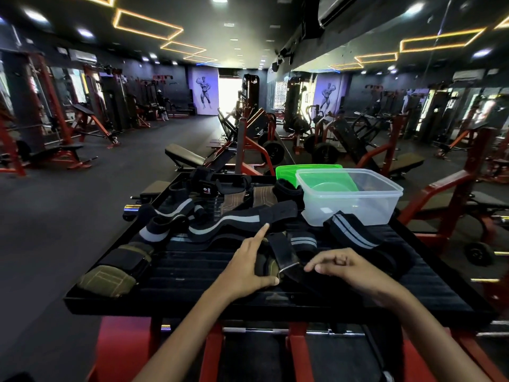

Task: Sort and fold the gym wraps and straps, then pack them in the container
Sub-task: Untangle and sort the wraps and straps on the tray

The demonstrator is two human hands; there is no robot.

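Now both hands, left (249,267) and right (345,267), pinch the black strap (283,250) between them.

Dim gym, doorway glare, fisheye-warped edges

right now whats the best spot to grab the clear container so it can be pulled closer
Grip the clear container by its near rim, coming from the front with the right hand. It stands upright and open at the far right of the black platform, so a thumb can probably hook inside the wall. The grey-striped wrap lies against its near base; reach over that.
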